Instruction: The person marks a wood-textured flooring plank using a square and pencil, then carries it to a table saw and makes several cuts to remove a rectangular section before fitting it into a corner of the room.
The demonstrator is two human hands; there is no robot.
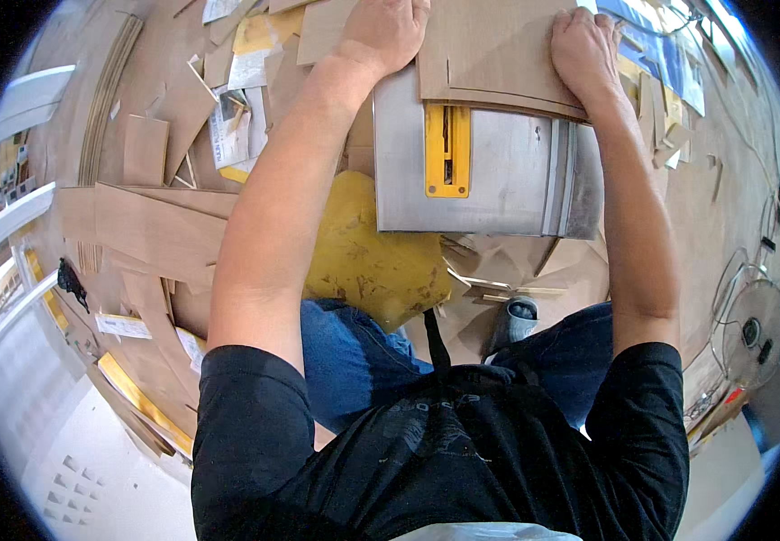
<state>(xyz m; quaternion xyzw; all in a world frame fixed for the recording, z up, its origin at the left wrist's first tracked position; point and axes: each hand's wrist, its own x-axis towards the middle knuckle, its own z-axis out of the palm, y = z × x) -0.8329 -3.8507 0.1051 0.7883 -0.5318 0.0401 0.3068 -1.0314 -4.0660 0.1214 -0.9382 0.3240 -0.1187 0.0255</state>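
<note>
Thin brown plywood panels [507, 50] lie one over another across the far part of a metal table saw top [399, 171]. My left hand [383, 36] is closed at their left edge, with its fingertips partly cut off by the top of the view. On the right edge, my right hand [585, 52] has its fingers curled over the wood. A yellow slotted insert [447, 167] is set in the saw top, just on the near side of the panels. Their near edge overlaps the far end of this insert.
Plywood offcuts [155, 221] and papers [237, 126] litter the floor at left. A yellow sheet or cushion [367, 252] lies by my knees. A round wire-caged fan [750, 332] stands at right, with cables near it. Long stacked boards [109, 99] lie far left.
</note>
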